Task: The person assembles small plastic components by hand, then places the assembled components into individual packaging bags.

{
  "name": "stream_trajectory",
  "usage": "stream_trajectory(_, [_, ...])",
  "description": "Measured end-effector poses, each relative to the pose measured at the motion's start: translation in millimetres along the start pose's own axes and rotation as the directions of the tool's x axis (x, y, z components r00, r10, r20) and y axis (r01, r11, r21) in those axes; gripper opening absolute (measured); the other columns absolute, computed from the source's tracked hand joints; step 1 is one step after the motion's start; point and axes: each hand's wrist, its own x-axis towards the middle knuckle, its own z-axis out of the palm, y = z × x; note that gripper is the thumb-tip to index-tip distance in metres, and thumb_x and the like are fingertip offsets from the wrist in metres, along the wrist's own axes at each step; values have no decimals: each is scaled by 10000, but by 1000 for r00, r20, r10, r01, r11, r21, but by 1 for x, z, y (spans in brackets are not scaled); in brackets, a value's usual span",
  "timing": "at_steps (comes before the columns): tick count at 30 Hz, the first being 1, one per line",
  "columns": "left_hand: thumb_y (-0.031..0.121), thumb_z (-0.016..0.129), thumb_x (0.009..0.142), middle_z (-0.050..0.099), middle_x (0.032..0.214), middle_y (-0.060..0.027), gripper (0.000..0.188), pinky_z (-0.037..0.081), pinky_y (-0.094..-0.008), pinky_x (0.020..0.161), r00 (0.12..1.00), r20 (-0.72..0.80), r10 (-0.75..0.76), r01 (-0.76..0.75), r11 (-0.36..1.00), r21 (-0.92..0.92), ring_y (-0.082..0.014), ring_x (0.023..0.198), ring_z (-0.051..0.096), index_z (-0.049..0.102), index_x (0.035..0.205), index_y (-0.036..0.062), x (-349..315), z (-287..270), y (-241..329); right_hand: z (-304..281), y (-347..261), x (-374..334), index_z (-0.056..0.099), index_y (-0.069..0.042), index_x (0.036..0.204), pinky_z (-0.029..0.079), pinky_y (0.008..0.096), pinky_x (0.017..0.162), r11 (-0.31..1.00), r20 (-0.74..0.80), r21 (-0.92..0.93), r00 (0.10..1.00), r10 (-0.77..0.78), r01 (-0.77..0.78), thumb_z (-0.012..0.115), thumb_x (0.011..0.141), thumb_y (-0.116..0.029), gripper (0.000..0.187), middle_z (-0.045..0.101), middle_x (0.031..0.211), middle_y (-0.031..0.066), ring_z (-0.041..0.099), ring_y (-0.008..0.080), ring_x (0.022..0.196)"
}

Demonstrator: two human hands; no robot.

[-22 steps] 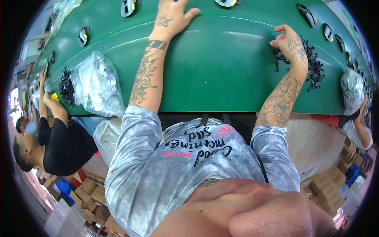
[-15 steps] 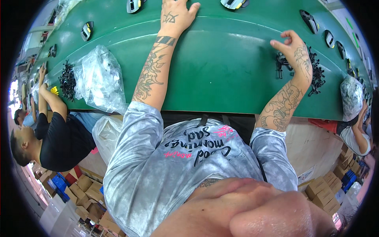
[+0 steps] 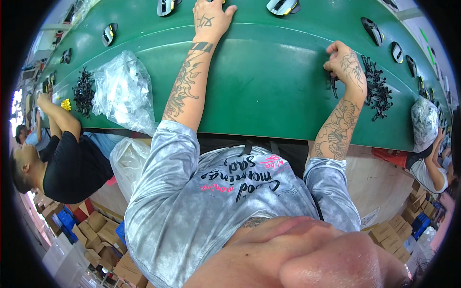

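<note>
A grey tie-dyed shirt (image 3: 168, 201) is nearest, just short of a glossy green table (image 3: 269, 96) whose surface reflects the overhead light. At its front left edge a whitish plastic bag (image 3: 128, 165) hangs below the top; a crumpled clear bag (image 3: 122, 91) lies above it, beside a heap of small black parts (image 3: 84, 93). The right hand (image 3: 345, 63) bends its fingers in narrowly above the green surface, a dark piece (image 3: 333, 85) just under it; whether it grips that piece I cannot tell. A second black pile (image 3: 378, 89) spreads just right of the wrist. Farther out, beyond a pale line across the table, the left hand (image 3: 211, 19) reaches forward with its thumb apart; its fingertips run off the upper edge, so their hold cannot be told. Grey-and-black mouse-shaped shells stand to its left (image 3: 168, 6) and right (image 3: 283, 6). Around the room, a co-worker in black (image 3: 77, 168) sits at left, a white-sleeved person (image 3: 427, 173) at right, with cardboard boxes (image 3: 391, 235) behind.
</note>
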Motion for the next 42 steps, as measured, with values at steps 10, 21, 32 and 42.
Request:
stream_trajectory(10, [29, 731, 819, 615, 1211, -265, 287, 516, -414, 961, 904, -411, 117, -203, 964, -174, -404, 1081, 640, 773, 1097, 90, 9, 10, -15, 16, 15, 42, 689, 2, 1102, 580, 287, 787, 753, -458, 435, 841, -289, 495, 841, 820, -160, 359, 703, 926, 71, 689, 138, 813])
stream_trajectory(21, [-188, 531, 800, 657, 1212, -203, 752, 602, -336, 784, 952, 306, -31, 306, 6, -952, -270, 973, 705, 363, 1514, -23, -22, -53, 34, 7, 37, 41, 729, 1, 1060, 569, 335, 783, 942, -377, 108, 890, -258, 319, 816, 839, -331, 408, 724, 899, 89, 700, 179, 829])
stream_trajectory(32, [-161, 508, 924, 610, 1365, -151, 495, 647, -388, 891, 718, 677, 162, 691, -56, -720, -274, 1119, 698, 498, 1411, -75, -44, 12, 49, 7, 23, 40, 767, -33, 973, 515, 345, 720, 975, -223, 159, 968, -118, 156, 753, 874, -460, 439, 690, 781, 77, 638, 166, 732])
stream_trajectory(42, [-111, 577, 934, 650, 1279, -185, 535, 622, -435, 990, 741, 634, 222, 634, 81, -769, -256, 1105, 700, 476, 1459, -70, -51, 20, 55, 50, -31, 18, 693, -1, 931, 491, 297, 700, 795, -289, 315, 850, -440, 519, 714, 945, -253, 253, 667, 795, 47, 602, 137, 743])
